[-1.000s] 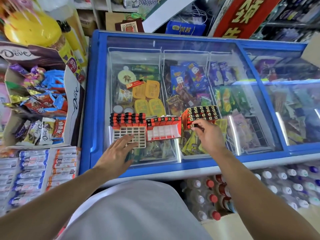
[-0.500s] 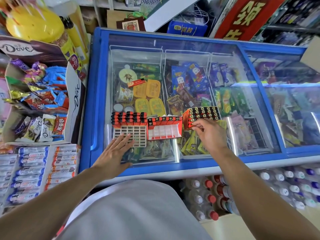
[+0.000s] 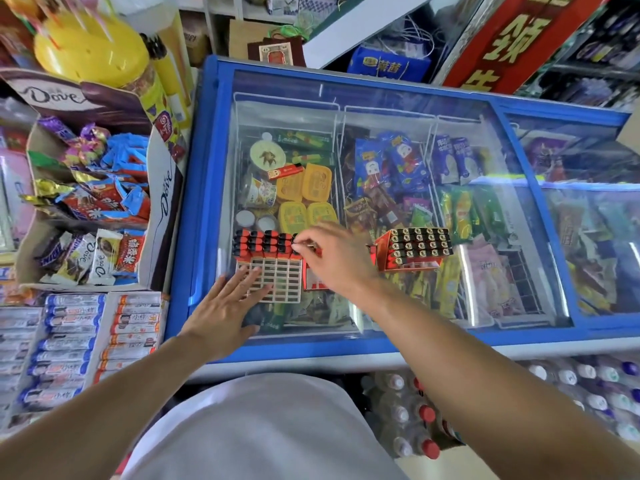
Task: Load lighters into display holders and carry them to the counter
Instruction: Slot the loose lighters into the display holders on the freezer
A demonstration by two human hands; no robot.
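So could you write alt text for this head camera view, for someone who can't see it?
Seen from above, a person's right hand pinches a lighter at a white grid holder on a freezer's glass lid, while the left hand rests flat on the holder. A red box of lighters sits to the right.

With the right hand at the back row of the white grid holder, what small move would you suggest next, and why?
Probably lower the lighter pinched in the right hand into the slot at the right end of the back rows of the white plastic grid holder. The left hand lies flat on the holder's near edge, steadying it, and the front rows are empty.
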